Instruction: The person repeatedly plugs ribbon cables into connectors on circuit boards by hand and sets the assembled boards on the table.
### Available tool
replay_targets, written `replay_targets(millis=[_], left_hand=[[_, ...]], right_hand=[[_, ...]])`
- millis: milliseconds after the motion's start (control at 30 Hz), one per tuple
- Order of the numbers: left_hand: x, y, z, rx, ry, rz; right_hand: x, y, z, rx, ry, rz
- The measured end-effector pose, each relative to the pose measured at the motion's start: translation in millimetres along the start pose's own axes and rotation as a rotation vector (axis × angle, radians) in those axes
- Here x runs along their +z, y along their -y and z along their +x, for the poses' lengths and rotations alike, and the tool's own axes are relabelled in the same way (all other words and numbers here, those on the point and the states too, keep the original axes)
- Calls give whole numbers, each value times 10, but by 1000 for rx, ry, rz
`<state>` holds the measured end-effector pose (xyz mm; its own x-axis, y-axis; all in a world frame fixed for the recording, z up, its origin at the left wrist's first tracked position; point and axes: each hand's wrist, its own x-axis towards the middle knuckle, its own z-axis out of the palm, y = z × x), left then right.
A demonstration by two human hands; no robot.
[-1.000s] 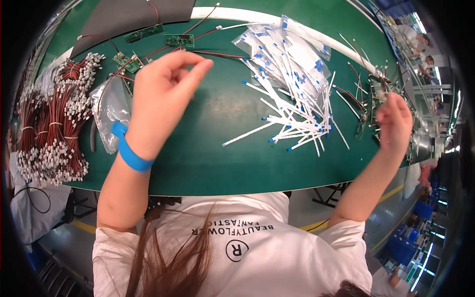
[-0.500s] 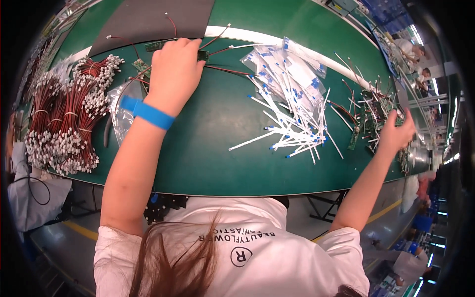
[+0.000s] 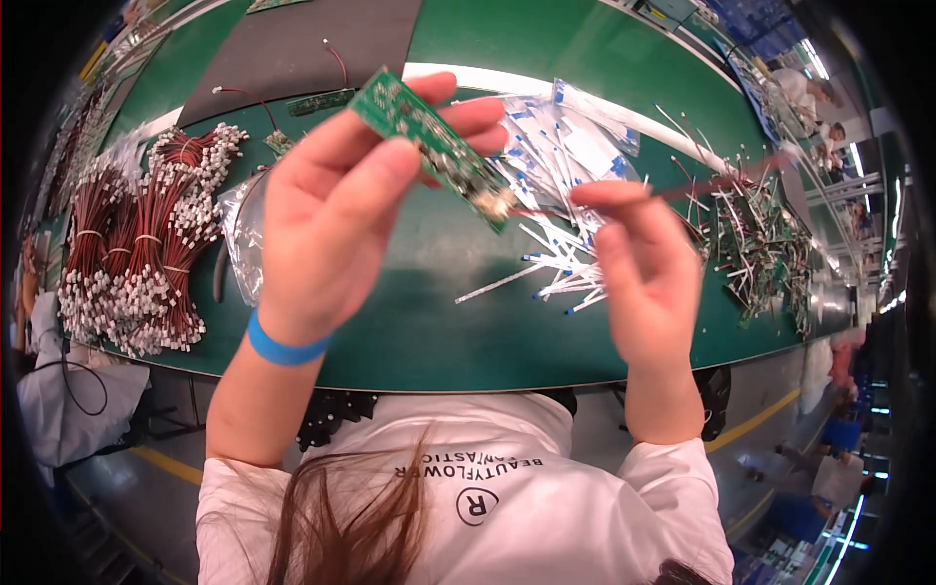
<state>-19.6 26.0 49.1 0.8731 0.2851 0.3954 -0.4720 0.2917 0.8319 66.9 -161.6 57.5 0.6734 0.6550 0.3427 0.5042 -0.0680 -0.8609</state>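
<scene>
A narrow green circuit board point(image 3: 429, 141) is raised above the table, gripped between the thumb and fingers of my left hand point(image 3: 336, 205). At the board's right end sits a pale connector point(image 3: 495, 205), from which a thin dark-red cable point(image 3: 717, 182) runs off to the right, blurred. My right hand point(image 3: 643, 258) pinches that cable a little way from the connector. Behind my left hand another circuit board point(image 3: 320, 102) lies on the table near the dark mat, with red wires beside it.
Bundles of red wires with white connectors point(image 3: 132, 253) lie at the left, beside a clear plastic bag point(image 3: 244, 239). White flat ribbon cables point(image 3: 575, 268) spread mid-right, partly bagged. A heap of wired circuit boards point(image 3: 765, 253) lies at the right. A dark mat point(image 3: 302, 49) covers the back.
My left hand has lifted a circuit board off the table toward me. My right hand has come from the right-hand heap to the middle and now pinches the board's cable.
</scene>
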Motion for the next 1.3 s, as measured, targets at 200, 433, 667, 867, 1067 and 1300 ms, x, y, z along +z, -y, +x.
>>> replay_targets(millis=[200, 433, 667, 867, 1067, 1300], left_hand=[[117, 161, -176, 17, 90, -66], [25, 277, -286, 86, 222, 195], [57, 324, -329, -97, 188, 91], [129, 268, -226, -398, 18, -150], [73, 414, -118, -593, -12, -241], [180, 487, -100, -801, -160, -322]], right_hand=[[149, -49, -8, 270, 229, 802], [158, -93, 95, 270, 49, 784], [140, -251, 133, 227, 135, 836], [149, -385, 153, 72, 170, 636], [169, -626, 240, 356, 418, 1287], [282, -767, 266, 422, 398, 1016]])
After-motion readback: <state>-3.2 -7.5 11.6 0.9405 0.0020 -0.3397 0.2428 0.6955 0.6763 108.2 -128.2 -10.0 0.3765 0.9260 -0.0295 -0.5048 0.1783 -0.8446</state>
